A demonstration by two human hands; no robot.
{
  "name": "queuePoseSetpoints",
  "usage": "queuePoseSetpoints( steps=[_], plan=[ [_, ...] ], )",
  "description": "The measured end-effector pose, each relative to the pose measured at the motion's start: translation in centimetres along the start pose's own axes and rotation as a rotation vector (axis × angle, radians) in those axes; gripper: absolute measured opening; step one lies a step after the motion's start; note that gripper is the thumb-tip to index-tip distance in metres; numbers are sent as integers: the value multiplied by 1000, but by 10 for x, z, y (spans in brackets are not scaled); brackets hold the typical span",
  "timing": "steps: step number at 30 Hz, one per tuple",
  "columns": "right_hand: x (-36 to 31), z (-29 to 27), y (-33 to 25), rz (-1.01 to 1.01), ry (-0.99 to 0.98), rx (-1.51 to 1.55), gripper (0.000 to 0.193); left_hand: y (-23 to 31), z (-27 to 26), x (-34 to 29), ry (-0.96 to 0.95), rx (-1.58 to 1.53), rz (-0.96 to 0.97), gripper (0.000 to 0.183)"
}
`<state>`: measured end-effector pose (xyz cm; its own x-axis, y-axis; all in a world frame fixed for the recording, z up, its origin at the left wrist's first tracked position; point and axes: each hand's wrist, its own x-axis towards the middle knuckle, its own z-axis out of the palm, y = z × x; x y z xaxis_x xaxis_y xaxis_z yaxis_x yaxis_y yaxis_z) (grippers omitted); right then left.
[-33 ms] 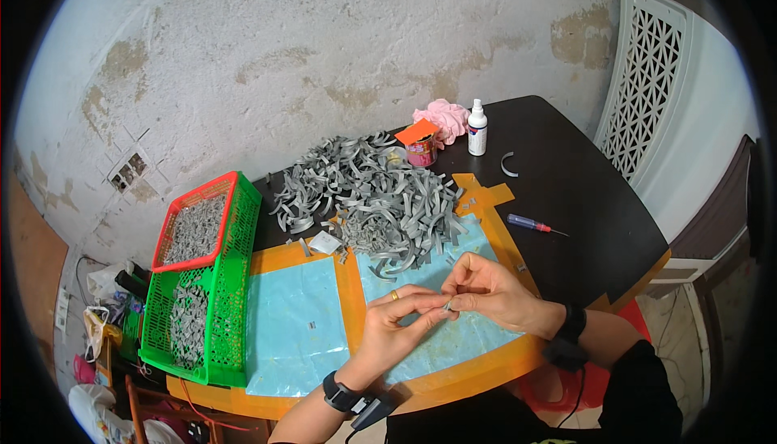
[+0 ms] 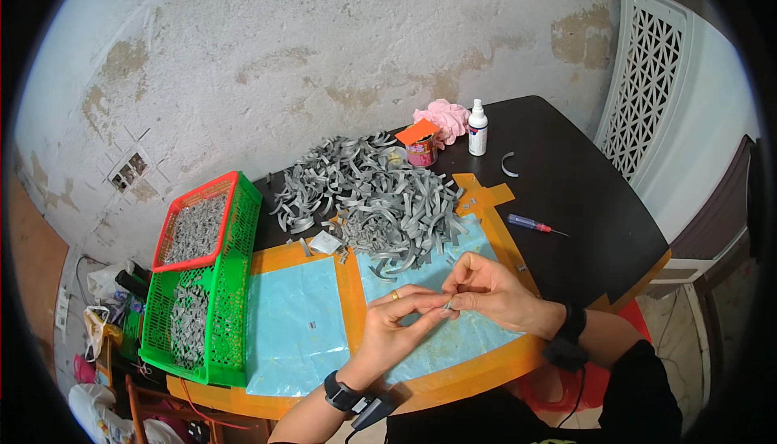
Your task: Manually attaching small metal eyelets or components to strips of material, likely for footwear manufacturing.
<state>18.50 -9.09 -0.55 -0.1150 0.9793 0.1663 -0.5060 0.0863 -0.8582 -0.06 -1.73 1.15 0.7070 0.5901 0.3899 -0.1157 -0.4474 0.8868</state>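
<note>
Two hands are brought together over the near part of the tabletop (image 2: 583, 201), above a pale blue mat (image 2: 291, 322) edged in orange tape. A small grey piece (image 2: 447, 304) is pinched between the fingertips of the left hand (image 2: 396, 322) and the right hand (image 2: 494, 290); both are closed on it, and what exactly is being done to it is too small to tell. A ring is worn on the left hand, and a dark band on each wrist.

Just beyond the hands, a large pile of grey strips (image 2: 372, 193) is heaped across the far edge of the mat and onto the dark surface. To the left, a green basket (image 2: 235, 282) is seen partly filled with small grey pieces, and a red basket (image 2: 198, 229) holding more of them is set in its far end. Judged from this, a fair amount appears finished, yet the bulk of the pile looks untouched.

To the right, a red-and-blue tool (image 2: 530, 223) and a single curved strip (image 2: 507, 165) are left lying apart. Farthest off, a small tub with an orange lid (image 2: 421, 144), a pink cloth (image 2: 443, 118) and a white bottle (image 2: 477, 128) are stood by the wall. Nothing is placed between the hands and the pile.
</note>
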Motion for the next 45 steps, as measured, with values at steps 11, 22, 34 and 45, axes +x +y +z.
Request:
queuePoseSetpoints(
  steps=[11, 22, 34, 45],
  plan=[
    [-1, 4, -8, 59, 64, 0, 19, -3, 4, -2, 82, -42, -94, 17],
    [-2, 5, -12, 79, 18, -46, 21, 0, -7, 2, -47, 12, -52, 17],
    [-3, 6, -11, 35, -30, -3, 21, -6, -6, 5, -77, -95, -27, 19],
    [-3, 2, -7, 120, -61, 111, 20, -8, -5, 3, -69, -173, -29, 19]
  ],
)
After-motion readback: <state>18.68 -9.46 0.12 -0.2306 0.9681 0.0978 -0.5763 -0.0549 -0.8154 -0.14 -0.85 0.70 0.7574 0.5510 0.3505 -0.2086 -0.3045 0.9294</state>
